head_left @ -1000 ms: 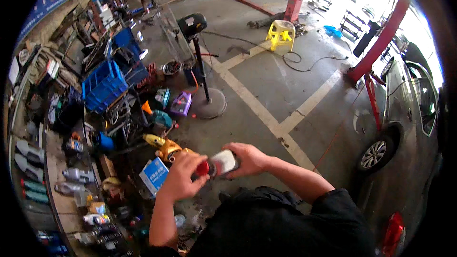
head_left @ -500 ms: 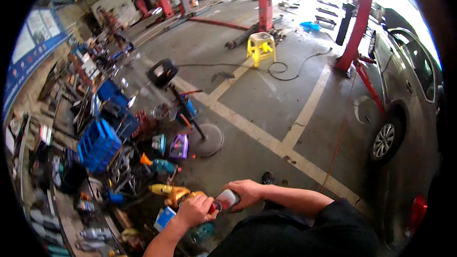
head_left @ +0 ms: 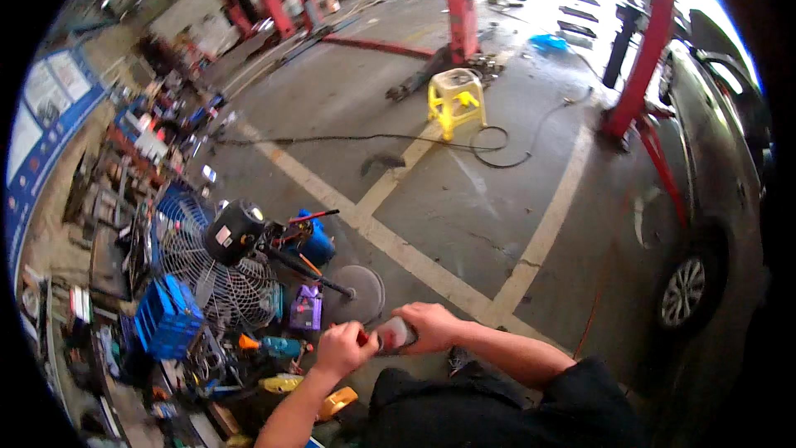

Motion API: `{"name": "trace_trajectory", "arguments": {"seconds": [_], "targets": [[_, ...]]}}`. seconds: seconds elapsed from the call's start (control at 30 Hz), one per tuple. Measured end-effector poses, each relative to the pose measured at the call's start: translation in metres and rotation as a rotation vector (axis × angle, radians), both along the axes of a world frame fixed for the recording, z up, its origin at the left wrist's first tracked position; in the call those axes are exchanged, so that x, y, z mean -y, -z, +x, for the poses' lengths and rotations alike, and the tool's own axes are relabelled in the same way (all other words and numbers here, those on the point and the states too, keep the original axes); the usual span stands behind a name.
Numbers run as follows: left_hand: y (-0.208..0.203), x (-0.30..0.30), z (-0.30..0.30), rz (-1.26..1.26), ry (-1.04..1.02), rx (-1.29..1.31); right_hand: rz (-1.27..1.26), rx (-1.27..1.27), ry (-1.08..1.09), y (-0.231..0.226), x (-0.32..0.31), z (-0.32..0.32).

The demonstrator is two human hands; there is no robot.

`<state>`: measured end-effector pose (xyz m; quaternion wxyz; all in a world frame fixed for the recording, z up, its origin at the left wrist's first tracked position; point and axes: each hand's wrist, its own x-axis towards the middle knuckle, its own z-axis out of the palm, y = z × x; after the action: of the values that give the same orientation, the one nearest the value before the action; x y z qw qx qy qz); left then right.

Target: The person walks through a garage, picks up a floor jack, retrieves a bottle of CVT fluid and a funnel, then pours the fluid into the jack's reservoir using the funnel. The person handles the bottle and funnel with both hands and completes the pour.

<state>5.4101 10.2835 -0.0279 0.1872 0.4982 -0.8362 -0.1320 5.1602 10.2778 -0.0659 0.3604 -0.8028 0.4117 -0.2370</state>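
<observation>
Both my hands are closed on a small cylindrical container (head_left: pixel 394 334), held in front of my waist. It is whitish with a dark end and some red on it. My right hand (head_left: pixel 429 328) wraps round its right end. The fingers of my left hand (head_left: pixel 344 349) grip its other end, where a red part shows between them. What exactly the container is I cannot make out. Below my left hand lies an orange-yellow tool or part (head_left: pixel 336 403). Beyond my hands stands a pedestal fan with a wire cage (head_left: pixel 186 253) and a round base (head_left: pixel 356 292).
At the left, blue crates (head_left: pixel 166 315), a purple jug (head_left: pixel 306 309), a teal power tool (head_left: pixel 280 347) and cluttered parts crowd the floor. Ahead are a yellow stool (head_left: pixel 456 104), a looping hose (head_left: pixel 489 158) and red lift posts (head_left: pixel 643 58). A dark car (head_left: pixel 721 174) stands at the right.
The view has shifted, and the fan's cage now shows plainly. Both hands still grip the container; the left hand now appears farther from the orange-yellow thing.
</observation>
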Motion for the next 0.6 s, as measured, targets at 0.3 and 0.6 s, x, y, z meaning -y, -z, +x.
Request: {"name": "trace_trajectory", "arguments": {"seconds": [0.3,0.6], "targets": [[0.011,0.223,-0.086,0.041,-0.026,-0.172,-0.093,-0.04,0.184,0.02,0.214,-0.067],[0.018,0.503,-0.106,0.066,0.298,-0.243,-0.16,-0.092,0.371,0.009,0.453,-0.097]]}}
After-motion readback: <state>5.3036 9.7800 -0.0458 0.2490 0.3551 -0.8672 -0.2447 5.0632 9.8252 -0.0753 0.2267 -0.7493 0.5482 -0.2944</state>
